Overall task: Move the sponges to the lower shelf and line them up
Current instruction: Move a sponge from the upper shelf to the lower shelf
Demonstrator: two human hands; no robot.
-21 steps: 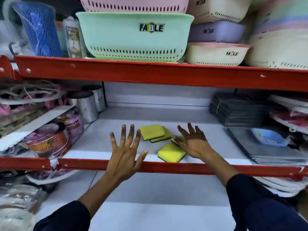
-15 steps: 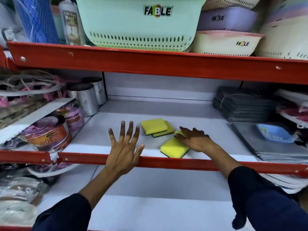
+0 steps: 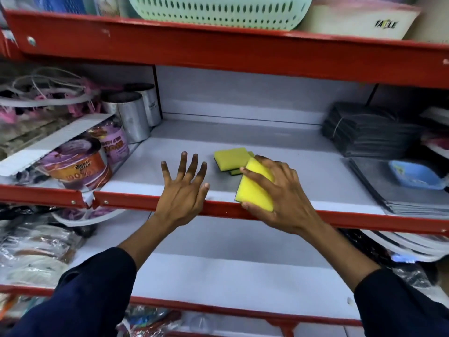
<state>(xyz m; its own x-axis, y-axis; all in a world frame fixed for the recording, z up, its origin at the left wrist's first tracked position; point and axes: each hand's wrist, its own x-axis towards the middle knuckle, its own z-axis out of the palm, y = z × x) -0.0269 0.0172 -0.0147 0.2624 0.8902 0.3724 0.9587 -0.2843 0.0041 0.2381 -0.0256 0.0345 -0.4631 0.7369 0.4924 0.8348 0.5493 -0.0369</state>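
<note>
My right hand [image 3: 284, 193] grips a yellow sponge [image 3: 255, 188] with a dark green underside, tilted and raised at the front edge of the middle shelf [image 3: 315, 181]. Behind it, two more yellow sponges [image 3: 230, 158] lie overlapping on that shelf, one partly hidden under the other. My left hand [image 3: 182, 188] hovers with fingers spread over the red front rail [image 3: 126, 199], holding nothing. Below lies the lower shelf [image 3: 230, 271], a white board with no sponges on it.
Round purple-labelled packs [image 3: 77, 166] and metal tins [image 3: 131, 117] fill the middle shelf's left. Dark folded stacks [image 3: 369, 132] and grey sheets with a blue tray [image 3: 413, 175] sit right. Plastic-wrapped goods [image 3: 36, 249] crowd the lower shelf's left; plastic baskets [image 3: 218, 10] stand overhead.
My right hand has closed on the nearest sponge and lifted it off the shelf toward the front rail. The left hand has stayed spread; the camera has tilted downward.
</note>
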